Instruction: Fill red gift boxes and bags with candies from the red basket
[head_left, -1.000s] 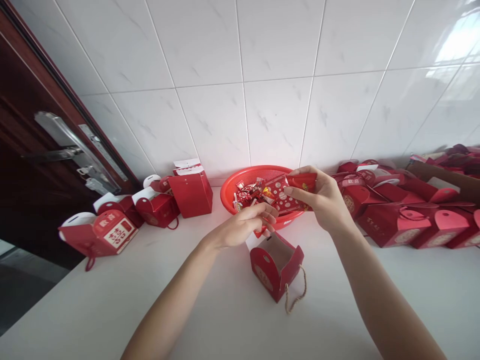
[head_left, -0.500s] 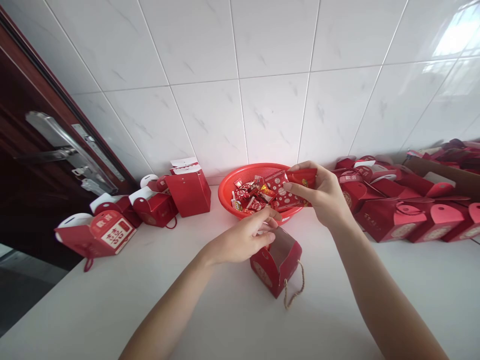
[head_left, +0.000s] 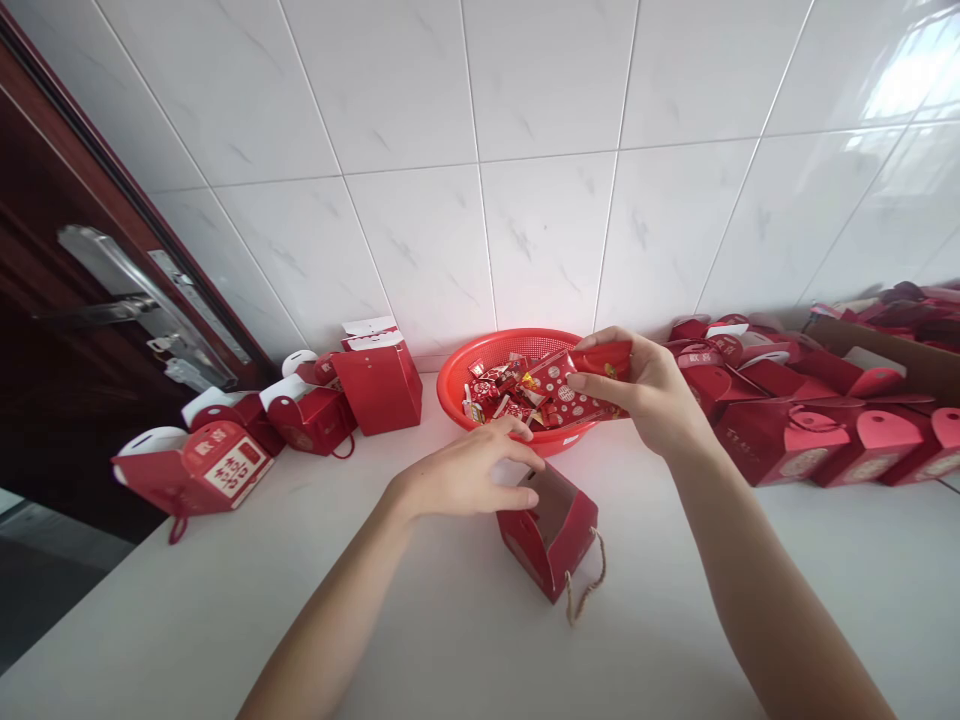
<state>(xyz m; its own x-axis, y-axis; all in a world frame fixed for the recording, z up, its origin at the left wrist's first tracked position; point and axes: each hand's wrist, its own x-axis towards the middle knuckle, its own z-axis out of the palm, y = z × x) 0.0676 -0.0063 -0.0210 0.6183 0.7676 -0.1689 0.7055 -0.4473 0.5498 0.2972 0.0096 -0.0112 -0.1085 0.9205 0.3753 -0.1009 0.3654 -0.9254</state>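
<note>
Now left hand (head_left: 466, 475) fingers spread wider than before, over open box (head_left: 576, 535) in front of basket (head_left: 525, 345). Right hand (head_left: 658, 400) still clamped on dotted red packet (head_left: 559, 388), above basket.

The person's left hand (head_left: 469, 475) and right hand (head_left: 645, 395) are bare, with slim fingers (head_left: 517, 450). The left forearm (head_left: 337, 590) and right forearm (head_left: 757, 560) are bare too, slender and smooth, tapering to narrow wrists (head_left: 405, 495).
</note>
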